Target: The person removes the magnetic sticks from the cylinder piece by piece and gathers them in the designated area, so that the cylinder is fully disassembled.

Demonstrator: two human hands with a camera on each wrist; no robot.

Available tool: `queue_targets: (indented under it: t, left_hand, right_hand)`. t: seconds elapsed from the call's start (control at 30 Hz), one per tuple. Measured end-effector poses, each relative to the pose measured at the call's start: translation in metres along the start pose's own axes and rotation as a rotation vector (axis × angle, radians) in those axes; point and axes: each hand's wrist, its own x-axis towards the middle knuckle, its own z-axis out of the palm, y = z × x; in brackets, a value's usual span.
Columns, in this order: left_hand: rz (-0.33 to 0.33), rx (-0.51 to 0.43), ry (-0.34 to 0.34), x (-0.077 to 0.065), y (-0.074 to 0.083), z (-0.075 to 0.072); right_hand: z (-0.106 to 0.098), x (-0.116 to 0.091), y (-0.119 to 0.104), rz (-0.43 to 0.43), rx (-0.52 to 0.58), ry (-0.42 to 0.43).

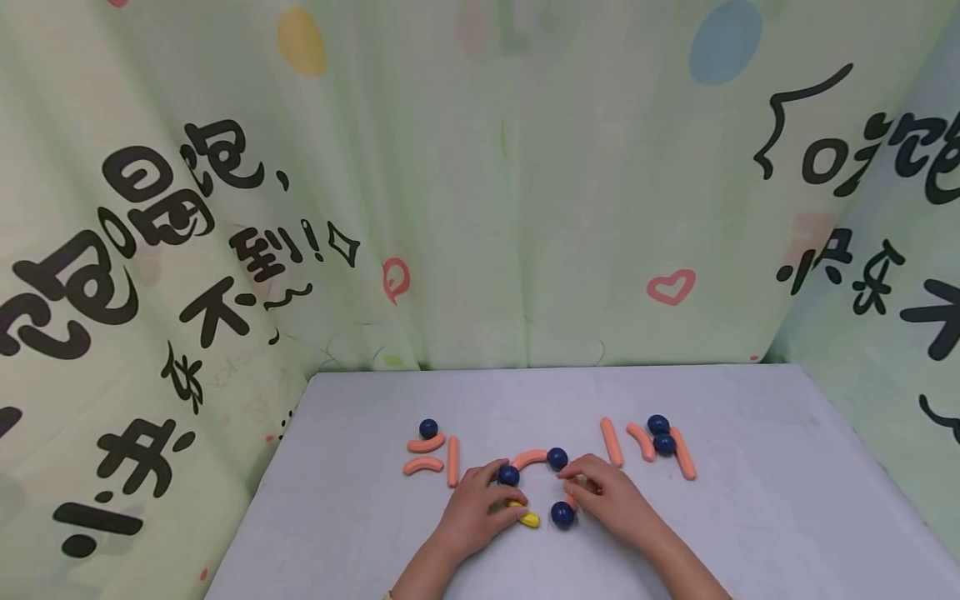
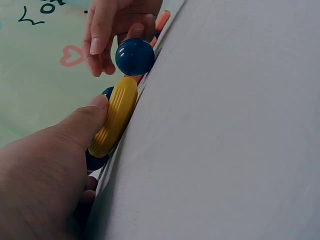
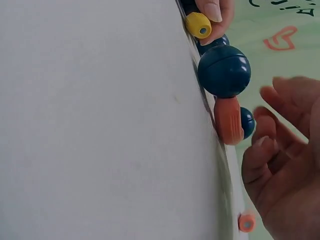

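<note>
Near the middle of the table, my left hand (image 1: 476, 508) holds a yellow curved building rod (image 1: 529, 520) with its thumb on the ribbed side. Its forefinger reaches around a dark blue ball (image 1: 508, 476); the other fingertips are partly hidden. A curved orange rod (image 1: 530, 457) joins that ball's side to a second blue ball (image 1: 557, 458). A third blue ball (image 1: 563, 515) touches an orange rod (image 3: 228, 120), clearest in the right wrist view. My right hand (image 1: 611, 504) hovers beside this rod, fingers loosely bent, with nothing seen between them.
Left of the hands lie orange rods (image 1: 453, 462), curved and straight, with a blue ball (image 1: 428, 428). Further right lie more orange rods (image 1: 612, 442) and two touching blue balls (image 1: 658, 425). A patterned green curtain (image 1: 525, 208) hangs behind the white table (image 1: 360, 533).
</note>
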Motion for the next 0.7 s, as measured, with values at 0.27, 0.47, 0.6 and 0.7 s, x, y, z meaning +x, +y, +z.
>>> queue_targets:
  t: [0.27,0.47,0.6,0.7]
  left_hand:
    - [-0.023,-0.007,0.025,0.0,-0.002,0.002]
    - [-0.044,-0.082,0.063,0.0,-0.003,0.003]
    - [-0.032,-0.111,0.066,-0.001,-0.004,0.001]
    - [0.012,-0.118,0.061,-0.003,-0.006,-0.002]
  right_hand:
    - [-0.001,0.015,0.004,0.13,-0.073,0.105]
    - [0.001,0.021,0.007,0.153,-0.113,0.037]
    - [0.002,0.022,0.008,0.15,-0.105,0.021]
    - [0.001,0.022,0.008,0.155,-0.096,0.012]
